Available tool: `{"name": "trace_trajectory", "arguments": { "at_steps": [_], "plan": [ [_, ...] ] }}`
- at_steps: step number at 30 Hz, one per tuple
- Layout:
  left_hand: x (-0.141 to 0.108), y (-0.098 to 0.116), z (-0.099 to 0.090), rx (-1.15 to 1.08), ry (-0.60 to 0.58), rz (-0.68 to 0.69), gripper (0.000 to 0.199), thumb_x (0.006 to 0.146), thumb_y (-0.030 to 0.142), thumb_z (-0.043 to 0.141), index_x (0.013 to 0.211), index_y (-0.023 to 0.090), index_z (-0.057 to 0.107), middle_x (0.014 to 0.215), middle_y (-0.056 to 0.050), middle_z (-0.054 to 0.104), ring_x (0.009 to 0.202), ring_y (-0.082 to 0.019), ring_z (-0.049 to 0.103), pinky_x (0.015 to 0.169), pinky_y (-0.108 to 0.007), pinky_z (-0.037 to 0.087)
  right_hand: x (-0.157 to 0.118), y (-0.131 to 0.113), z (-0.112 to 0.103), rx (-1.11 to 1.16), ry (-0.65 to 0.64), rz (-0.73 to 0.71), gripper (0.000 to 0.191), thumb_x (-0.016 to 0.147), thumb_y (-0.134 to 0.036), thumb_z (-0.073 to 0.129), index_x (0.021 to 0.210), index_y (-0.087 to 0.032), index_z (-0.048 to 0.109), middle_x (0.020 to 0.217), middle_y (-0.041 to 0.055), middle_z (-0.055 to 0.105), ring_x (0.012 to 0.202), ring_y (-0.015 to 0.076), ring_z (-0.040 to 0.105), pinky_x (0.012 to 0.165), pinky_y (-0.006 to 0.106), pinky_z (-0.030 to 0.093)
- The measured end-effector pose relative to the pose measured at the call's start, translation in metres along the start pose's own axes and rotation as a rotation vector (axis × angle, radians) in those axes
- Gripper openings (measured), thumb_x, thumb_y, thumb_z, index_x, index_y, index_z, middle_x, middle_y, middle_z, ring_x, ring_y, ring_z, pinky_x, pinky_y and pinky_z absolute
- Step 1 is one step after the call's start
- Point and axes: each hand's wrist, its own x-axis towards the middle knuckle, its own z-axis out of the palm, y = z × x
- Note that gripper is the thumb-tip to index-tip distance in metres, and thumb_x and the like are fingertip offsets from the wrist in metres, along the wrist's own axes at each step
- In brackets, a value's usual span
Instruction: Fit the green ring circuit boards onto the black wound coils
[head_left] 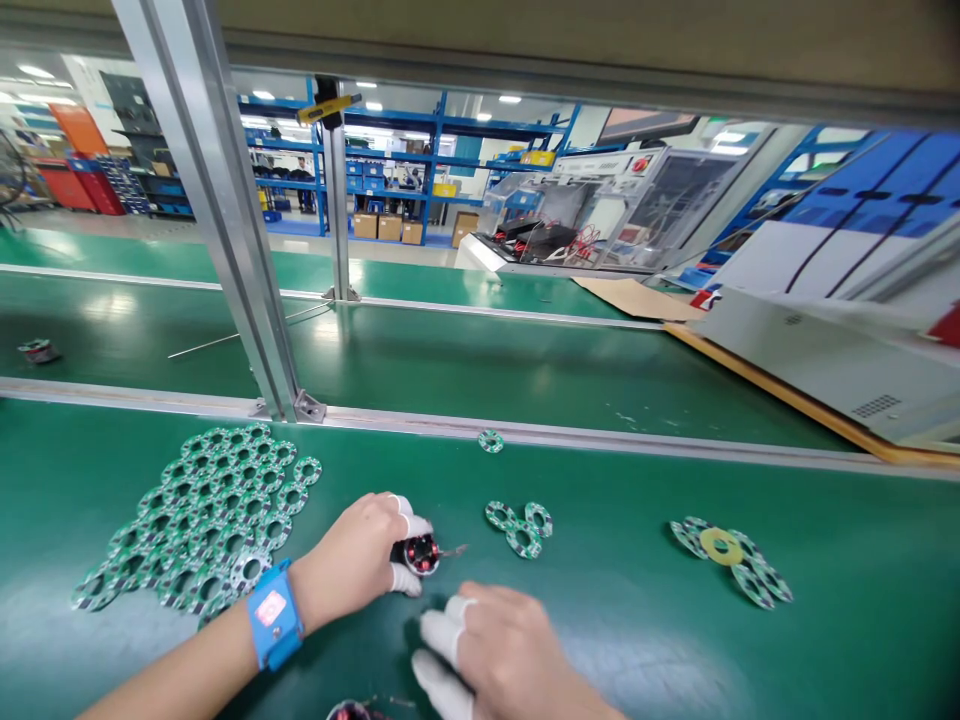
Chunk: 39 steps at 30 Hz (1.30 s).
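My left hand (367,550), with white finger cots and a blue wrist strap (274,614), grips a small round motor part (421,554) with red and black windings. Thin wire ends stick out to its right. Just below and to the right is my right hand (495,650), also in white finger cots, its thumb and fingers apart with nothing visible between them. Another wound part (351,711) is partly cut off at the bottom edge. Many green ring-shaped boards (202,510) lie overlapping to the left of my left hand.
Three ring boards (523,541) lie beyond my right hand, and one (490,441) near the metal rail. More boards with a yellow ring (721,546) lie at right. An aluminium post (225,200) rises at left.
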Motion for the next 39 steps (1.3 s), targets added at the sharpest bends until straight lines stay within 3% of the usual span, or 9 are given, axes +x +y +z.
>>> {"name": "trace_trajectory", "arguments": {
  "at_steps": [3,7,11,18,21,24,28,35,39],
  "plan": [
    [0.001,-0.002,0.001,-0.066,0.010,0.028,0.033,0.064,0.039,0.078,0.090,0.022,0.065,0.084,-0.001,0.063,0.079,-0.019,0.055,0.069,-0.026,0.038,0.011,0.018,-0.019,0.040,0.088,0.254,0.016,0.086,-0.024,0.050,0.082,-0.019,0.065,0.066,0.0027,0.064,0.059,0.0158,0.056,0.055,0.026,0.040],
    [0.001,-0.004,0.005,-0.110,0.022,0.032,0.032,0.062,0.036,0.080,0.087,0.022,0.065,0.083,0.000,0.063,0.078,-0.018,0.055,0.069,-0.026,0.039,0.025,0.038,-0.025,0.043,-0.155,0.422,0.010,0.079,-0.025,0.063,0.087,-0.023,0.067,0.086,0.0038,0.066,0.076,0.0204,0.059,0.059,0.027,0.043],
    [0.001,-0.005,0.008,-0.127,0.027,0.035,0.034,0.063,0.036,0.079,0.092,0.023,0.066,0.087,-0.001,0.064,0.082,-0.019,0.056,0.073,-0.027,0.040,0.026,0.039,-0.022,0.114,-0.253,0.420,0.012,0.079,-0.014,0.060,0.073,-0.021,0.065,0.074,0.0008,0.065,0.075,0.0189,0.056,0.060,0.027,0.042],
    [0.000,-0.004,0.006,-0.111,0.022,0.032,0.035,0.063,0.036,0.079,0.093,0.023,0.066,0.086,-0.001,0.064,0.081,-0.019,0.056,0.072,-0.027,0.039,0.025,0.030,-0.029,0.021,-0.257,0.399,0.009,0.084,-0.020,0.055,0.085,-0.020,0.064,0.084,0.0050,0.064,0.078,0.0221,0.054,0.063,0.031,0.041],
    [0.000,-0.003,0.005,-0.086,0.020,0.027,0.033,0.064,0.037,0.079,0.091,0.024,0.066,0.084,0.000,0.064,0.080,-0.019,0.055,0.070,-0.027,0.038,0.027,0.034,-0.026,0.139,-0.306,0.451,0.010,0.083,-0.016,0.056,0.079,-0.020,0.065,0.079,0.0032,0.064,0.077,0.0202,0.055,0.063,0.029,0.042],
    [0.001,-0.003,0.005,-0.061,0.018,0.019,0.034,0.064,0.039,0.078,0.092,0.024,0.066,0.085,0.000,0.064,0.080,-0.019,0.055,0.070,-0.028,0.037,0.028,0.038,-0.023,0.257,-0.258,0.467,0.013,0.080,-0.013,0.055,0.072,-0.019,0.062,0.074,0.0020,0.064,0.074,0.0182,0.055,0.063,0.028,0.042],
    [0.000,-0.002,0.003,-0.050,0.000,0.019,0.038,0.064,0.039,0.078,0.097,0.025,0.065,0.088,0.000,0.064,0.083,-0.019,0.055,0.072,-0.028,0.037,0.027,0.034,-0.025,0.172,-0.195,0.405,0.014,0.083,-0.014,0.051,0.077,-0.018,0.062,0.078,0.0049,0.064,0.076,0.0198,0.053,0.063,0.029,0.042],
    [0.000,-0.001,0.002,-0.052,0.006,0.018,0.033,0.063,0.037,0.079,0.090,0.025,0.064,0.084,0.001,0.063,0.080,-0.018,0.054,0.069,-0.027,0.036,0.026,0.033,-0.022,0.180,-0.271,0.400,0.007,0.079,-0.015,0.063,0.075,-0.019,0.066,0.077,0.0030,0.064,0.076,0.0189,0.054,0.064,0.028,0.043],
    [0.000,-0.002,0.003,-0.044,-0.001,0.019,0.033,0.064,0.039,0.078,0.090,0.025,0.065,0.084,0.001,0.063,0.080,-0.019,0.054,0.069,-0.026,0.036,0.023,0.044,-0.014,0.288,-0.147,0.346,0.010,0.079,-0.011,0.063,0.076,-0.020,0.068,0.074,0.0021,0.065,0.072,0.0172,0.055,0.065,0.027,0.043]
  ]
}}
